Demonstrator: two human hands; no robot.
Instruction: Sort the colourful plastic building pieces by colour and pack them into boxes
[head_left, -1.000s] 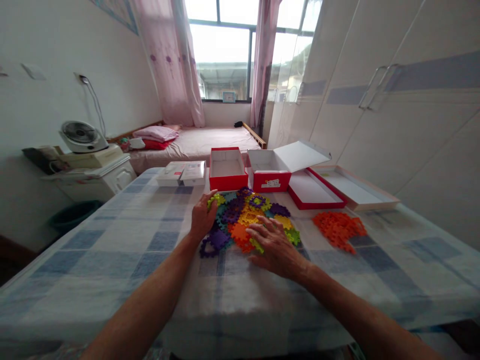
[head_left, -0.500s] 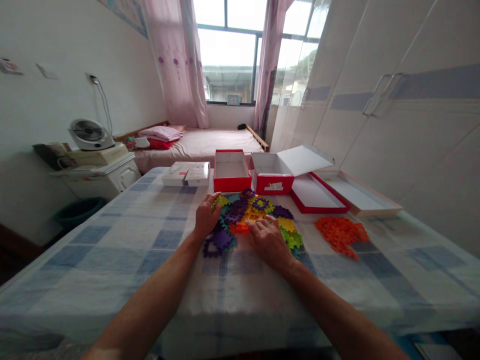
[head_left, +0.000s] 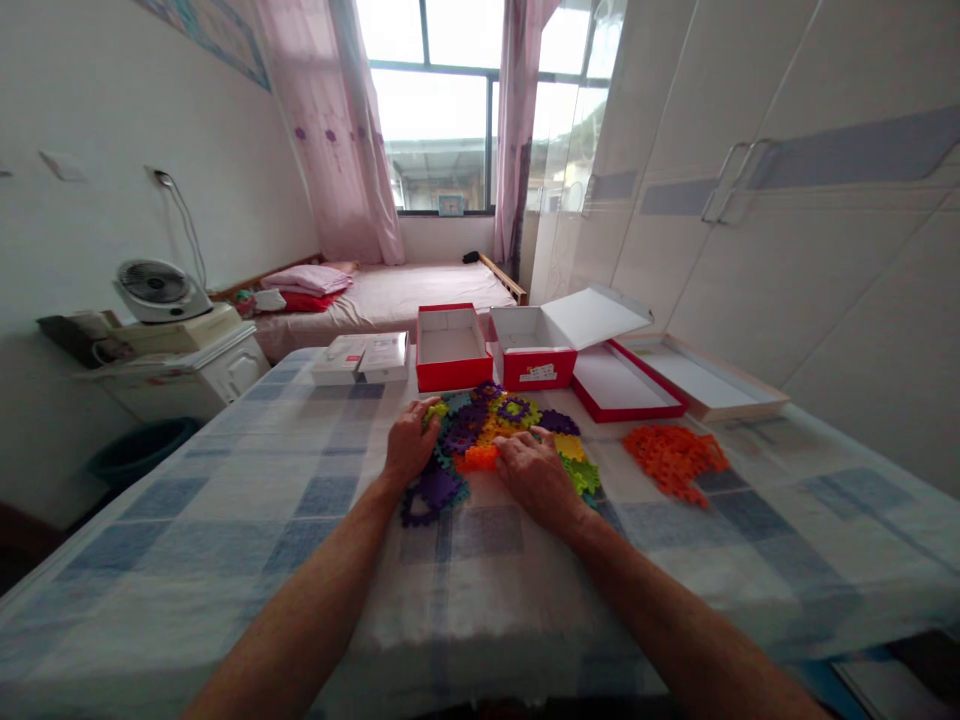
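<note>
A mixed pile of toothed plastic building pieces in purple, yellow, teal and green lies on the cloth-covered table, in front of the red boxes. My left hand rests at the pile's left edge, its fingers spread over a yellow-green piece. On the near side of the pile, my right hand has its fingertips closed at an orange toothed piece. Its fingers partly hide that piece. Off to the right sits a separate heap of orange pieces, apart from both hands.
Behind the pile stand an open red box and a second red box with its white flap raised. A red lid and a cream tray lie to their right. White boxes are at the back left.
The whole view has shifted slightly, so the room and boxes sit further left. Both hands stay at the pile, with the right fingertips still at the orange piece.
</note>
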